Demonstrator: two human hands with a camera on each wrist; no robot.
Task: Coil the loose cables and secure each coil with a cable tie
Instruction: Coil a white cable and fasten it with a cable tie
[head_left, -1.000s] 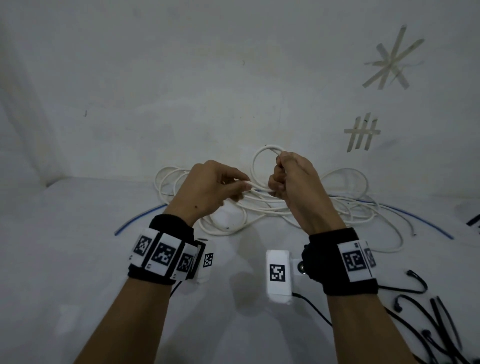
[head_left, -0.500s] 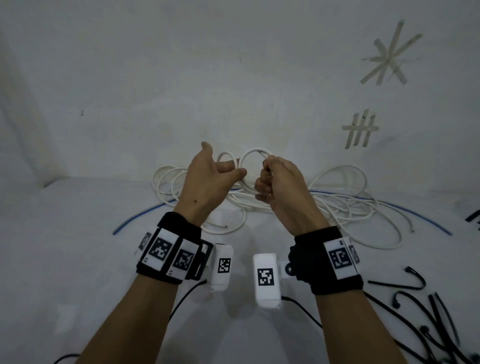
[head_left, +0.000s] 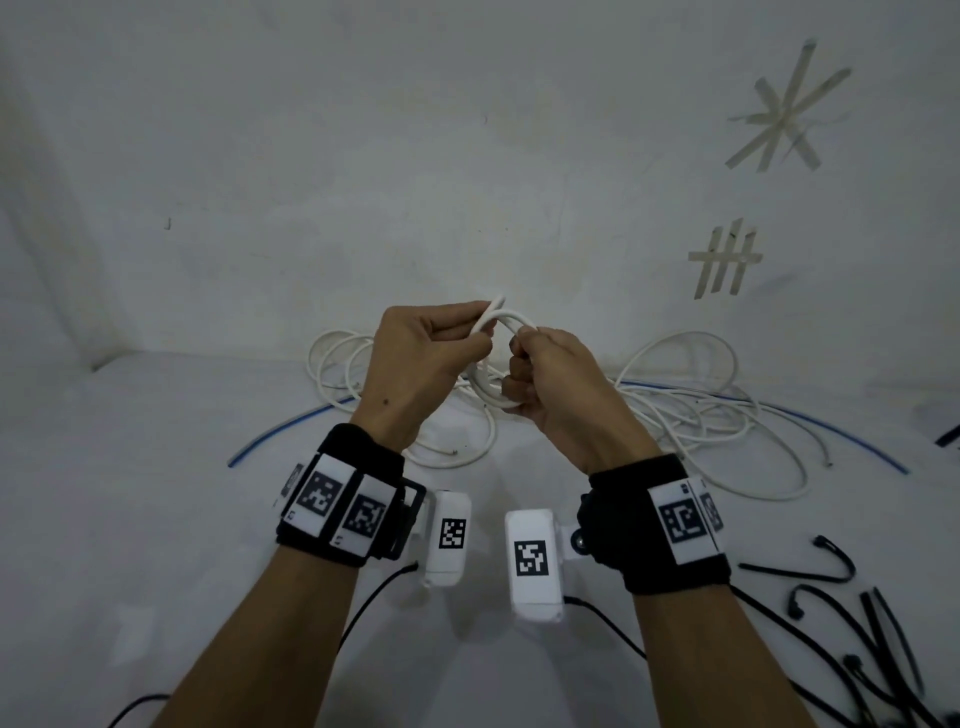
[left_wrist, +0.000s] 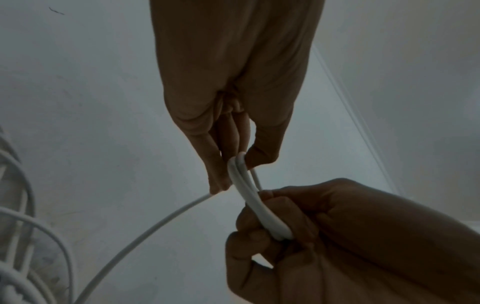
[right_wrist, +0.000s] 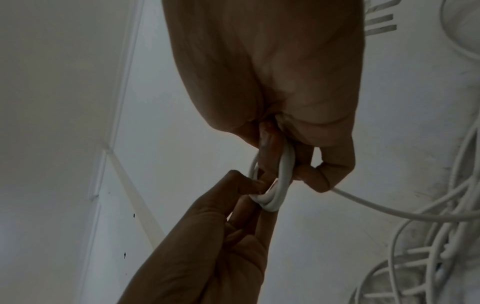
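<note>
While the left hand pinches it, the right hand grips the small two-loop white cable coil.

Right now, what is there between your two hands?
A small coil of white cable bridges the gap: the left hand pinches its upper end, the right hand grips its lower end. The left wrist view shows it best.

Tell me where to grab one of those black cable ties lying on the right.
Probably by the straight middle of the hooked black cable tie nearest the right hand, pinching from above: it lies flat on the white surface, apart from the tangled others.
</note>
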